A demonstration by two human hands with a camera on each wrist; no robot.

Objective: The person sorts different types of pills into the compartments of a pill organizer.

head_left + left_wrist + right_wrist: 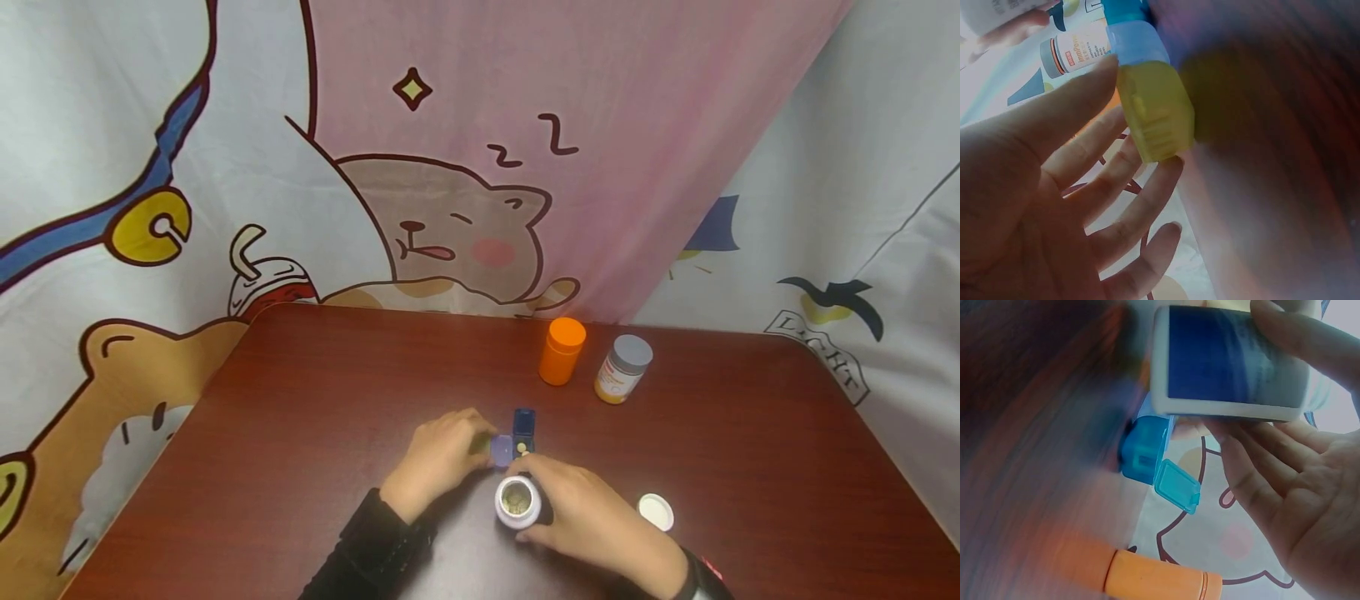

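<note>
My left hand (444, 454) pinches the yellow end compartment (1159, 112) of a small pill organizer between thumb and fingers. The organizer's blue compartment (1144, 450) has its lid (1177, 486) swung up, and pale tablets (522, 449) lie in it in the head view. A purple part (502, 451) sits between the yellow and blue ones. My right hand (581, 508) grips a white pill bottle (517, 502) with a blue label (1210, 359). Its uncapped mouth faces up, showing tablets inside. The bottle is close beside the organizer, on its near side.
A white cap (656, 512) lies on the brown table (315, 400), right of my right hand. Toward the back edge stand an orange bottle (561, 354) and a grey-capped bottle (622, 369). A printed curtain (450, 217) hangs behind the table.
</note>
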